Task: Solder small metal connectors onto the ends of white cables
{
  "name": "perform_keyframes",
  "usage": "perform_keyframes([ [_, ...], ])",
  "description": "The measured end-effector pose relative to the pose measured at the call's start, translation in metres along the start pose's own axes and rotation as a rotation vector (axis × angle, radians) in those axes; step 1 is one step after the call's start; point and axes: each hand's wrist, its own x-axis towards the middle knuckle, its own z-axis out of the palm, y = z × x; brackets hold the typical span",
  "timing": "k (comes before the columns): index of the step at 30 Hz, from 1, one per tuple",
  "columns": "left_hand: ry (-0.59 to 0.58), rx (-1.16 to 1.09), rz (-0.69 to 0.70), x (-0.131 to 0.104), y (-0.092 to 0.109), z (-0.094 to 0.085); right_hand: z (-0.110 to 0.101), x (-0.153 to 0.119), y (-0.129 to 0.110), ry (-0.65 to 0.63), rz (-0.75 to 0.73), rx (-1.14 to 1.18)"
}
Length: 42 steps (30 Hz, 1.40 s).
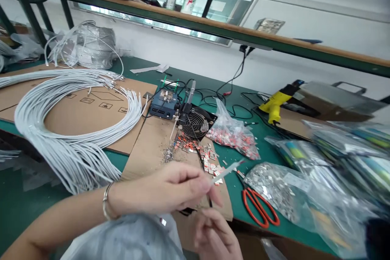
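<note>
My left hand (170,189) reaches in from the left above the cardboard, its fingers closed on a white cable (227,172). The cable's end sticks out to the right past the fingertips, with a small reddish tip. Just below, my right hand (216,235) is curled and somewhat blurred; whatever its fingers may hold is hidden. A small metal connector (163,222) shows in front of my grey clothing. Beyond the hands, small orange-and-white connector pieces (210,164) lie scattered on the cardboard sheet (146,146).
At left lies a big coil of white cables (76,130). A blue device (164,103) and black fan (195,124) stand ahead. To the right are red-handled scissors (260,207), a bag of metal parts (274,187), a bag of connectors (234,136) and a yellow heat gun (278,103).
</note>
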Motion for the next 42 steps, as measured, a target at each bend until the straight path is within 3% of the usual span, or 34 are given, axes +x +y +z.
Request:
perform_keyframes([
  [3,0.08,-0.02,-0.114,-0.016,-0.042,0.005,0.005,0.002,-0.005,0.165,-0.078,-0.277],
  [7,0.13,0.198,-0.25,-0.045,-0.071,0.002,0.012,0.007,-0.01,0.094,-0.129,-0.367],
  [11,0.165,0.377,-0.294,-0.061,-0.075,0.002,0.019,0.01,-0.006,0.055,-0.09,-0.393],
  [15,0.221,0.247,-0.332,-0.062,-0.081,0.007,0.025,0.009,-0.002,-0.022,-0.101,-0.408],
  [18,0.29,0.24,-0.253,-0.057,-0.088,0.01,0.027,0.008,-0.006,-0.037,-0.131,-0.502],
  [21,0.374,0.477,-0.133,-0.055,-0.089,0.011,0.026,0.009,-0.012,-0.024,-0.139,-0.594],
  [24,0.392,0.59,-0.067,-0.054,-0.089,0.011,0.026,0.009,-0.011,-0.008,-0.114,-0.519],
  [32,0.45,0.147,-0.186,-0.055,-0.097,0.021,0.049,0.005,0.022,0.221,-0.204,-0.119],
  [37,0.385,0.048,-0.23,-0.061,-0.094,0.015,0.029,0.009,0.005,0.151,-0.153,-0.216],
  [42,0.239,0.109,-0.283,-0.066,-0.085,0.008,0.019,0.018,-0.02,-0.232,-0.015,-0.597],
])
